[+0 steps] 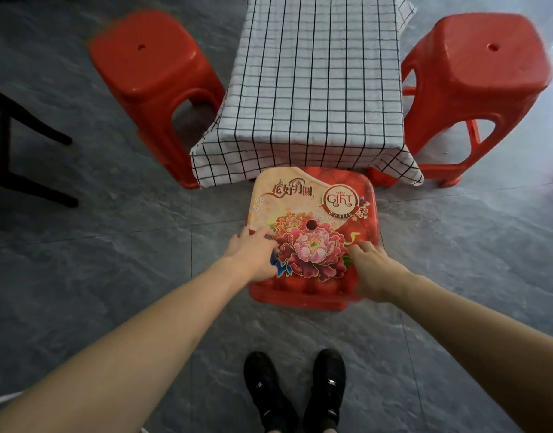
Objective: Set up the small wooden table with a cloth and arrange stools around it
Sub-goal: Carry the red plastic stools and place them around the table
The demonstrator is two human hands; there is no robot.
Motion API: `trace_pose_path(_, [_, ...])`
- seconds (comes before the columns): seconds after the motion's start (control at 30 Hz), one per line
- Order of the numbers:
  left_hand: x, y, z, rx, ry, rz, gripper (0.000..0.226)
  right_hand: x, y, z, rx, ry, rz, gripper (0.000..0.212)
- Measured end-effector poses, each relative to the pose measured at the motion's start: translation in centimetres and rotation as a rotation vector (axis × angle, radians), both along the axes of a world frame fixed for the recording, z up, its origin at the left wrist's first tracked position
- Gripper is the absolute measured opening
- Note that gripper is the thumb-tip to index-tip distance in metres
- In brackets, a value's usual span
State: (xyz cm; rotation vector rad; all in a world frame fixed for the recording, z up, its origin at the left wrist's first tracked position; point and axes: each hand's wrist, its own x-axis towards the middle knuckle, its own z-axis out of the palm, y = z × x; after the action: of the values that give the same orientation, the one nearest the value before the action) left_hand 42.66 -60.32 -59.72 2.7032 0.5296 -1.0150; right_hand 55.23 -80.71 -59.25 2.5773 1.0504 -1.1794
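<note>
A white cloth with a black grid (316, 82) covers the small table and hangs over its near edge. A plain red plastic stool (153, 73) stands at the table's left side and another red stool (475, 73) at its right. Directly before me, against the near edge, stands a third red stool with a flower print on its seat (312, 214). My left hand (253, 254) rests on the seat's left side with fingers spread. My right hand (372, 267) rests on the seat's right side, fingers loosely bent over the edge.
The floor is grey stone-look tile (113, 276). A dark furniture frame (16, 151) stands at the far left. My black shoes (294, 392) are just behind the printed stool.
</note>
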Motion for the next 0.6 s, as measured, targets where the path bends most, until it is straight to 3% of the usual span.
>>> trace_pose_path(0.2, [1.4,1.3,11.4,0.105,-0.147,-0.052,0.053,3.6,1.3,11.2,0.118,-0.086,0.122,0.084])
trace_pose_path(0.33, [2.9,2.2,21.7,0.137,-0.242,-0.001,0.053,6.4,2.9,23.0,0.273,-0.172,0.147,0.079])
trace_pose_path(0.6, [4.9,-0.7,43.7,0.271,-0.605,0.003,0.054,7.1,1.0,45.7,0.503,-0.33,0.192,0.08])
